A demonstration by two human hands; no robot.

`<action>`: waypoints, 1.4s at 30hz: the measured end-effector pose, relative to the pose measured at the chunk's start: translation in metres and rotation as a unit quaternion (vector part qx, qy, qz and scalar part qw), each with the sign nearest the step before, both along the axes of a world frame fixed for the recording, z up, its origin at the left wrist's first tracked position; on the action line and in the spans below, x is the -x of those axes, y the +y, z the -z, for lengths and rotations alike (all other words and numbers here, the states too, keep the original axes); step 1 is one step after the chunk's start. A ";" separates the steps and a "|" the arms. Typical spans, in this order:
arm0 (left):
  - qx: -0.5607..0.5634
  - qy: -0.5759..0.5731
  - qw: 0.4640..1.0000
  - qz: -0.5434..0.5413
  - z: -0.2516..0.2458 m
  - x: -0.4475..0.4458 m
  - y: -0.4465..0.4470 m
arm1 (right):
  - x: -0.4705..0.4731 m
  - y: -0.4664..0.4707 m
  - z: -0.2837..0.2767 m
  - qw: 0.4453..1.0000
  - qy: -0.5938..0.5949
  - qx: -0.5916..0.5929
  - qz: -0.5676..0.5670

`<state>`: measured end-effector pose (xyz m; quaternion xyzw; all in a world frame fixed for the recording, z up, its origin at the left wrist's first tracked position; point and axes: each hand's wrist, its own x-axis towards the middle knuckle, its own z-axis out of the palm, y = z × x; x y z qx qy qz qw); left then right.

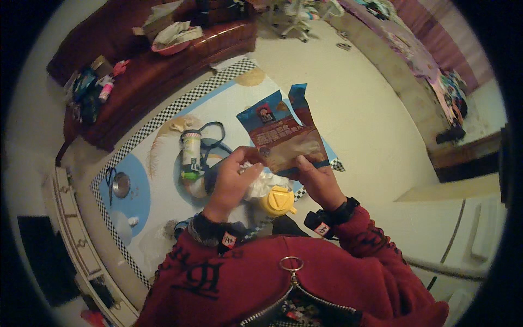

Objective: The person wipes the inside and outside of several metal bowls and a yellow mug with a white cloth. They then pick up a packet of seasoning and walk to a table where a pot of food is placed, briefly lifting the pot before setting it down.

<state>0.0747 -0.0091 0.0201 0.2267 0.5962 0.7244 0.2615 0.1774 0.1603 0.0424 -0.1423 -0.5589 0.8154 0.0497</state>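
A blue and brown food packet, torn down from its top edge, is held up before me. My right hand grips its lower right corner, thumb on the front. My left hand is at the packet's lower left edge, fingers curled; whether it pinches the packet or something else I cannot tell. Below the packet, between my hands, lie a crumpled white plastic bag or wrapper and a yellow lidded container. A printed bottle with a green base lies left of my left hand, beside a dark strap.
On the checker-edged table cover stand a round metal tin and dark-handled scissors. A red leather sofa bears a pink basin. A white drawer unit is at left, and a wheeled chair stands far back.
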 end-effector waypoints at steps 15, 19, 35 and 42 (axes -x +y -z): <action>0.207 -0.072 0.859 0.463 0.058 -0.074 0.019 | -0.088 0.110 0.027 0.990 0.036 0.054 0.128; 0.217 -0.022 0.810 0.544 0.048 -0.081 0.085 | -0.120 0.166 0.029 0.985 0.033 0.024 0.170; 0.143 -0.069 0.866 0.474 0.053 -0.045 0.210 | -0.167 0.211 -0.008 0.943 0.007 -0.077 0.325; 0.153 -0.097 0.881 0.437 0.063 -0.033 0.234 | -0.169 0.230 0.012 0.932 -0.010 -0.056 0.359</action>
